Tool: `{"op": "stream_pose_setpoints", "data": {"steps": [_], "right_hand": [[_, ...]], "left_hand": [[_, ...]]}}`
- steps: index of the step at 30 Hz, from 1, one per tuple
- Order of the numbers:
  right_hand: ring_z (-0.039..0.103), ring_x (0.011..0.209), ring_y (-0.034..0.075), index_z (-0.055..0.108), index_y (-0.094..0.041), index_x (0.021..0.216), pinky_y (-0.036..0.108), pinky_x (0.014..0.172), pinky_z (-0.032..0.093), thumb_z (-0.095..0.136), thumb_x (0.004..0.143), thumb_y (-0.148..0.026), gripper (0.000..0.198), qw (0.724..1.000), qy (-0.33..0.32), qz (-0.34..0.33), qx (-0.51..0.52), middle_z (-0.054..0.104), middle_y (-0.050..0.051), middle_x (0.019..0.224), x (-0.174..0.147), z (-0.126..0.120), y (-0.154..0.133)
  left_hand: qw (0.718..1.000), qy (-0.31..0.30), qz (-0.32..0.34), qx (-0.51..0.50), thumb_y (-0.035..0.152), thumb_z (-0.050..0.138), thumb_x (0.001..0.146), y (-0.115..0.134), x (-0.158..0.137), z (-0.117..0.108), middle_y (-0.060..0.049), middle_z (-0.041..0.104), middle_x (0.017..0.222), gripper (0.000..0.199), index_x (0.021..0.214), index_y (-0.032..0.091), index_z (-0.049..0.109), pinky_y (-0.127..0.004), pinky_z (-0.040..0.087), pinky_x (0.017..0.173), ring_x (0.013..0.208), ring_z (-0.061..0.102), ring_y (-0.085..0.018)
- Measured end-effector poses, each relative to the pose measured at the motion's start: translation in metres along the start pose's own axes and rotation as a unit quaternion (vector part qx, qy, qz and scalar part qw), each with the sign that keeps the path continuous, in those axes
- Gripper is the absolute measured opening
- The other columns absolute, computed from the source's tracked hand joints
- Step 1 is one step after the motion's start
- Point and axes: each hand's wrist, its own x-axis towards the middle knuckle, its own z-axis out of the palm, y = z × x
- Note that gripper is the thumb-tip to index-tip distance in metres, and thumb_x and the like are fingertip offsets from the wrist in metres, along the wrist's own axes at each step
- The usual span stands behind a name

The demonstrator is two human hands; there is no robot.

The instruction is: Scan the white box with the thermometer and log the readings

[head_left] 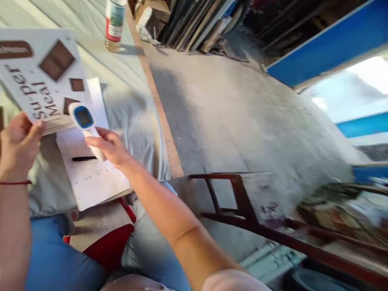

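A white handheld device (83,116) with a blue-rimmed screen is held over the far part of the paper sheets (97,186), its handle closed in the right grip (110,147). Its long axis is slanted from that grip toward the printed panel (30,81), whose corner is overlapped by the screen end; whether the two touch cannot be told. The panel is pinched by the left grip (20,141), beyond and left of the sheets. On the sheets a pen (83,159) is laid; beyond them, a bottle (115,26) is stood on the bench (163,133).

Left edge crops the card (45,79); the paper (95,190) seems too finely marked to read.
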Motion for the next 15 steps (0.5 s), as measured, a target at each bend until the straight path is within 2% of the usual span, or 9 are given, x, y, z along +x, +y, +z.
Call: {"op": "stream_pose_setpoints", "data": {"steps": [4, 10, 15], "right_hand": [[0.045, 0.065, 0.012, 0.065, -0.021, 0.085, 0.027, 0.060, 0.034, 0.074, 0.066, -0.051, 0.037, 1.000, 0.009, 0.015, -0.007, 0.054, -0.002, 0.071, -0.003, 0.004, 0.005], [0.046, 0.066, 0.013, 0.065, -0.020, 0.084, 0.028, 0.061, 0.034, 0.074, 0.065, -0.051, 0.037, 0.998, 0.031, 0.043, -0.026, 0.057, -0.001, 0.074, -0.009, 0.009, 0.005], [0.048, 0.068, 0.013, 0.066, -0.020, 0.086, 0.028, 0.063, 0.034, 0.076, 0.064, -0.051, 0.039, 0.998, 0.038, 0.049, -0.021, 0.057, -0.001, 0.075, -0.007, 0.010, 0.010]], "left_hand": [[1.000, 0.009, -0.001, -0.005, 0.055, 0.082, 0.081, 0.007, -0.006, 0.003, -0.006, 0.074, 0.122, 0.053, 0.116, 0.018, 0.069, -0.044, 0.050, 0.111, 0.120, 0.066, -0.027], [0.999, 0.015, -0.034, 0.000, 0.061, 0.083, 0.075, 0.005, -0.011, -0.002, -0.011, 0.072, 0.127, 0.067, 0.124, 0.019, 0.066, -0.046, 0.051, 0.109, 0.126, 0.064, -0.031], [0.999, 0.017, -0.043, 0.002, 0.062, 0.082, 0.074, 0.004, -0.013, -0.002, -0.011, 0.072, 0.127, 0.068, 0.126, 0.021, 0.065, -0.045, 0.053, 0.107, 0.127, 0.063, -0.033]]}}
